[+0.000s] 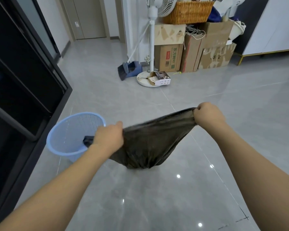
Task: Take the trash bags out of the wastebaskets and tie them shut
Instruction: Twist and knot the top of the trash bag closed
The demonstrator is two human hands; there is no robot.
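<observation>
Bag [150,144] out of the basket [73,137], hung mid-frame over the floor, mouth stretched between left hand [109,137] and right hand [207,115], fingers clenched on its corners; tying judged next, needing both corners brought together and knotted.

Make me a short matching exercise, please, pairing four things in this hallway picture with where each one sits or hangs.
Things:
1. trash bag
2. wastebasket
3. wicker basket
4. dustpan

Places:
A. on top of the cardboard boxes
B. on the floor beside the fan stand
C. stretched between the left hand and right hand
D. on the floor by the dark cabinet

Pairs: 1-C, 2-D, 3-A, 4-B
</observation>
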